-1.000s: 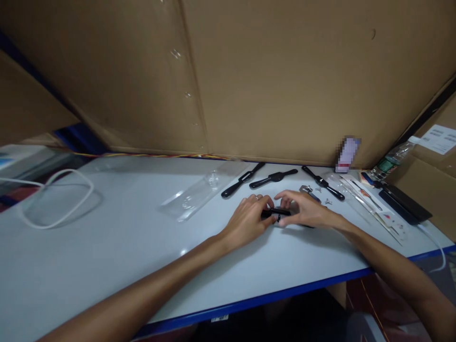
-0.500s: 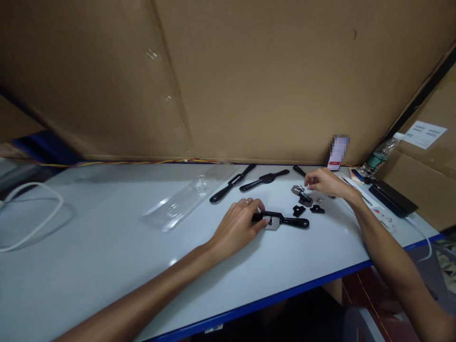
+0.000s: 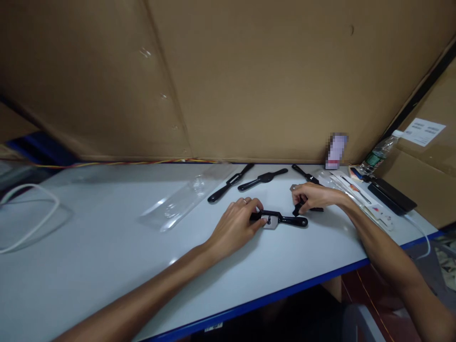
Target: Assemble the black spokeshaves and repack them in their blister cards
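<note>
L hand point(image 3: 237, 221) closed on black tool point(image 3: 285, 219) w/ grey plate point(image 3: 271, 224), on table point(image 3: 107, 228); R hand point(image 3: 298, 200) pinching sm black piece point(image 3: 297, 209) (hold partly hidden), prob picking parts, next needing a clean lift.

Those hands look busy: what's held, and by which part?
The left hand holds the black tool by its left side, near its silver plate. Whether the right hand grips the small black piece is unclear.
</note>
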Motion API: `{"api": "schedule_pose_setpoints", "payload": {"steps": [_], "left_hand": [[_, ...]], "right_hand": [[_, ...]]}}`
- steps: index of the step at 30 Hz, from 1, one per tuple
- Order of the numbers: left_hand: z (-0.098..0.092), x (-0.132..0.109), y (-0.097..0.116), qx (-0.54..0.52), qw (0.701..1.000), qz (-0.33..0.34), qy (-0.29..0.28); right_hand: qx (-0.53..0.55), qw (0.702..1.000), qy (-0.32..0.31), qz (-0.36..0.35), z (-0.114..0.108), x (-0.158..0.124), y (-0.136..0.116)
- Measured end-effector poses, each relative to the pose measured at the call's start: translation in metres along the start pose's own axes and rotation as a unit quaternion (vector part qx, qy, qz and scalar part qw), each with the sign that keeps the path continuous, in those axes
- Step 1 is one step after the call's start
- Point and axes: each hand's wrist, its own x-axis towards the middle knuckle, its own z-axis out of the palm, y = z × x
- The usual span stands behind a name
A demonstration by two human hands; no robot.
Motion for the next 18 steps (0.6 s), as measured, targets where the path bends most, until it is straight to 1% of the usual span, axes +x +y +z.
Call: {"api": "schedule_pose_setpoints", "payload": {"steps": [3, 5, 7, 9, 12, 15, 18], "left_hand": [[0.0, 0.0, 0.001, -0.001, 1.0, -0.005, -0.002], [0.0, 0.0, 0.001, -0.001, 1.0, -0.007, -0.001], [0.0, 0.0, 0.001, -0.005, 1.0, -0.008, -0.001], [0.0, 0.0, 0.001, -0.012, 1.0, -0.012, 0.001], [0.0, 0.0, 0.002, -0.019, 1.0, -0.017, 0.007], [0.0, -0.001, 0.003, -0.029, 0.999, -0.019, 0.011], [0.001, -0.001, 0.002, -0.038, 0.999, -0.019, 0.018]], "right_hand": [[0.043, 0.999, 0.012, 0.01, -0.001, 0.0, 0.0], [0.095, 0.995, 0.023, 0.014, -0.002, -0.001, 0.0], [0.156, 0.986, 0.048, 0.016, -0.003, 0.0, -0.002], [0.212, 0.972, 0.097, 0.009, -0.002, 0.002, -0.005], [0.287, 0.944, 0.164, 0.006, 0.003, 0.007, -0.011], [0.36, 0.914, 0.184, 0.022, 0.013, 0.011, -0.022], [0.387, 0.899, 0.202, 0.005, 0.03, 0.013, -0.037]]}}
